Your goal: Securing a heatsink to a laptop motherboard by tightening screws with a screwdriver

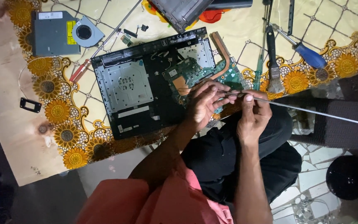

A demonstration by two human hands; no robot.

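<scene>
The desk (5,124) carries a sunflower-patterned cloth (63,124). An opened laptop base (146,83) lies on the cloth, its green circuit board (191,72) and copper heat pipe (222,52) exposed. An optical drive (50,35) and a cooling fan (85,33) lie at the upper left; a brush (273,62) and a blue-handled screwdriver (307,54) lie at the upper right. The left hand (206,101) rests over the board's near edge, fingers closed on the tip of a long screwdriver (311,111). The right hand (253,114) pinches the shaft just beside it, clear of the desk edge.
</scene>
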